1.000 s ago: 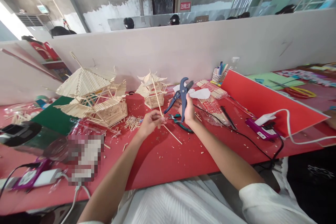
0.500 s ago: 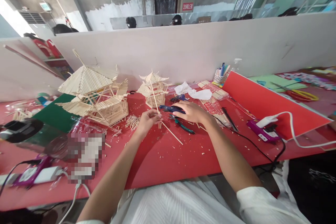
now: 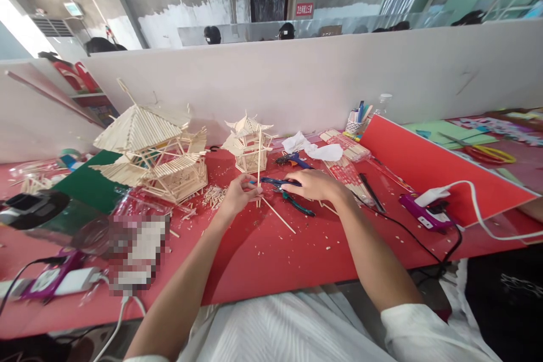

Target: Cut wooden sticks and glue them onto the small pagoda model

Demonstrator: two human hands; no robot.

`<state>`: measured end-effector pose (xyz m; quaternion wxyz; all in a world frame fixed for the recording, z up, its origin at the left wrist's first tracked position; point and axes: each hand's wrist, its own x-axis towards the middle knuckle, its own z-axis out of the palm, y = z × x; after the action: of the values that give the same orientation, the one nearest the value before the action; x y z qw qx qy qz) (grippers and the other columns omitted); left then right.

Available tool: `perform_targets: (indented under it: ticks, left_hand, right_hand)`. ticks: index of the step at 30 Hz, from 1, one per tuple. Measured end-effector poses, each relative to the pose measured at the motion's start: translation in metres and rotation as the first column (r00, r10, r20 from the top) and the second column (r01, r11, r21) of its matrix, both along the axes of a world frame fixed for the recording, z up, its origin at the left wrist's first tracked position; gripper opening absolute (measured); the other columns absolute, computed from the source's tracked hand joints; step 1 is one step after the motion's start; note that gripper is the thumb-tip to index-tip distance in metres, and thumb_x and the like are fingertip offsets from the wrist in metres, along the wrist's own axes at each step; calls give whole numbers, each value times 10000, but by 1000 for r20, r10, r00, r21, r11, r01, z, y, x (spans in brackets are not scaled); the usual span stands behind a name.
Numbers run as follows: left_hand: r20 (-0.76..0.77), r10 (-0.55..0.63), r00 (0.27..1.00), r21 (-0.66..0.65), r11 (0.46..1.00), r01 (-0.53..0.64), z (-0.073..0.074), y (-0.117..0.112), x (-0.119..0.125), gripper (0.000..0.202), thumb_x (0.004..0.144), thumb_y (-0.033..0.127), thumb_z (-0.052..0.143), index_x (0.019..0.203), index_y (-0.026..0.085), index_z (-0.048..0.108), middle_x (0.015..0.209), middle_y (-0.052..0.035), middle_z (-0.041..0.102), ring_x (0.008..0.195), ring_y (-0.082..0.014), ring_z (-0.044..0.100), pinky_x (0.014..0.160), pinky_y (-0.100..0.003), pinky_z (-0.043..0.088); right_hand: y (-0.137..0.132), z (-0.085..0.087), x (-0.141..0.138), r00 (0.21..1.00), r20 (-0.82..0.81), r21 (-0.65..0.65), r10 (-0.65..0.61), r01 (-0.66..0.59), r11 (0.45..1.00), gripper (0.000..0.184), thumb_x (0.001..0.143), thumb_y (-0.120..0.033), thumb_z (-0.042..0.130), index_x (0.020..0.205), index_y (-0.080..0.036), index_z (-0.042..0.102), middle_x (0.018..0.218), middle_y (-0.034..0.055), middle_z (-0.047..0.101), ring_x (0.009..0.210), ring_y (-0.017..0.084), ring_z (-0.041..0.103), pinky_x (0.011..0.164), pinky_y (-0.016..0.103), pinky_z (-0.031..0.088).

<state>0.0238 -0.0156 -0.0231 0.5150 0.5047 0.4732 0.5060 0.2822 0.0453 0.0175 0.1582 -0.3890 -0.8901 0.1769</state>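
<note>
My left hand (image 3: 238, 193) is closed in a pinch on a thin wooden stick (image 3: 259, 150), which stands nearly upright. My right hand (image 3: 316, 186) is wrapped round dark blue-handled pliers (image 3: 275, 181), their jaws close to the stick; whether they touch it I cannot tell. Green-handled pliers (image 3: 299, 205) lie on the red tabletop just under that hand. Another wooden stick (image 3: 279, 216) lies slantwise nearer to me. Behind the hands stands a small stick-built pavilion (image 3: 248, 147). A larger stick-built pavilion (image 3: 156, 153) is to the left.
Blue-handled pliers and a hot glue gun-like tool (image 3: 292, 159) lie behind my right hand. Packs of sticks (image 3: 345, 178), a purple power strip (image 3: 426, 212) and a red board (image 3: 436, 172) are at right. A bottle (image 3: 55, 220) stands left. Stick offcuts (image 3: 214, 197) litter the red table (image 3: 292, 271).
The stick in my left hand has swung from a leftward lean to nearly upright. The pliers in my right hand have shifted slightly, with their jaws now beside the stick.
</note>
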Motion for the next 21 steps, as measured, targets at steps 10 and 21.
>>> perform_targets:
  ticks: [10, 21]
  left_hand:
    - [19, -43, 999, -51, 998, 44, 4, -5, 4, 656, 609, 295, 952, 1028, 194, 458, 710, 48, 677, 672, -177, 748, 741, -369, 651]
    - [29, -42, 999, -95, 994, 44, 3, -5, 2, 658, 612, 257, 950, 1056, 192, 469, 708, 57, 671, 664, -173, 747, 722, -340, 649]
  right_hand:
    - [-21, 16, -18, 971, 240, 17, 6, -11, 1000, 524, 964, -672, 429, 1059, -271, 752, 955, 82, 775, 828, 268, 686, 642, 309, 357]
    - [-21, 19, -22, 964, 263, -5, 37, -37, 999, 536, 980, -657, 408, 951, -240, 743, 820, 66, 738, 726, 209, 628, 598, 286, 282]
